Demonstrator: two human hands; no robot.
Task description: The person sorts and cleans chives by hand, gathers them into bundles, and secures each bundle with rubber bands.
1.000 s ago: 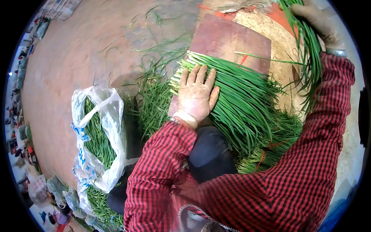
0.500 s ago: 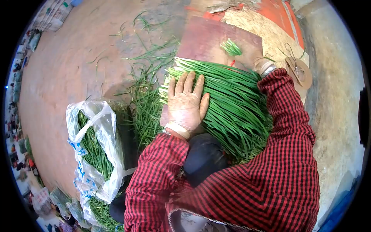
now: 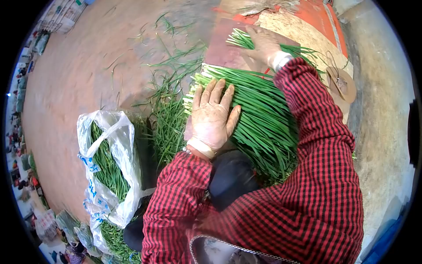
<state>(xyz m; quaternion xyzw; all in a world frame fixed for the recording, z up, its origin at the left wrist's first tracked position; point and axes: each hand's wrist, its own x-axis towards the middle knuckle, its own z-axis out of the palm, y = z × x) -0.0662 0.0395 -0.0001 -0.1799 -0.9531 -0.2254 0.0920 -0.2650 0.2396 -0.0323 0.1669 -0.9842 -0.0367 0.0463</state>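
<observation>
My left hand (image 3: 211, 116), in a thin pale glove, lies flat on a large pile of garlic chives (image 3: 263, 114), fingers slightly spread near the white stem ends. At the far side of a reddish-brown board (image 3: 215, 48), my right hand (image 3: 265, 45), gloved too, is around a small bunch of garlic chives (image 3: 239, 38). Its white ends point left and its green leaves stick out to the right past the wrist. The palm side of this hand is hidden. The pile's lower edge reaches my dark-clad knee (image 3: 233, 178).
Left of me stands a white plastic bag (image 3: 127, 158) with chives in it. Loose leaves (image 3: 169, 127) litter the floor between bag and board. A brown tape roll (image 3: 342, 84) lies right of the board, near the wall (image 3: 382, 110).
My right hand has moved left and away from me with the small bunch, which now lies across the board's far part. My left hand has stayed on the pile.
</observation>
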